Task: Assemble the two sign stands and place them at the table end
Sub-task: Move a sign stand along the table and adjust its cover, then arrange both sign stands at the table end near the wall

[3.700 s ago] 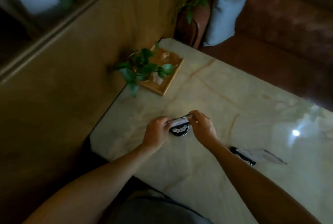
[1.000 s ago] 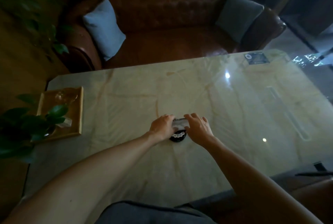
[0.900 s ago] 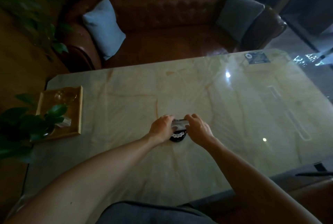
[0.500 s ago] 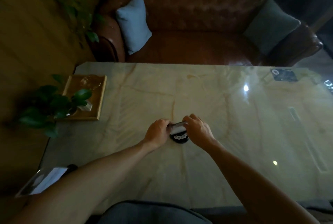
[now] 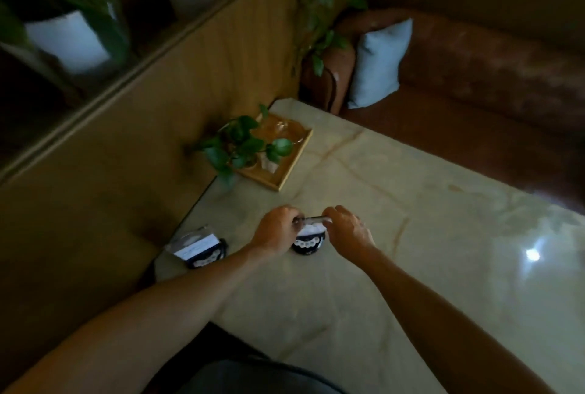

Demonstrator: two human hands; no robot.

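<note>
A sign stand [image 5: 308, 241], a clear panel with a white card in a black round base, stands on the marble table [image 5: 411, 251] between my hands. My left hand [image 5: 277, 230] pinches the left end of the panel's top edge. My right hand [image 5: 343, 229] pinches the right end. A second sign stand [image 5: 199, 248], with the same clear panel and black base, stands at the table's left end near the front corner, apart from both hands.
A wooden tray [image 5: 285, 172] with a small green plant [image 5: 243, 143] and glassware sits at the table's far left corner. A wood-panelled wall [image 5: 142, 140] runs along the left edge. A brown leather sofa [image 5: 490, 77] with a light cushion [image 5: 378, 62] lies beyond the table.
My view has swung left, bringing the wall, tray and second stand into sight. Both hands keep hold of the stand's panel, which has stayed between them on the table.
</note>
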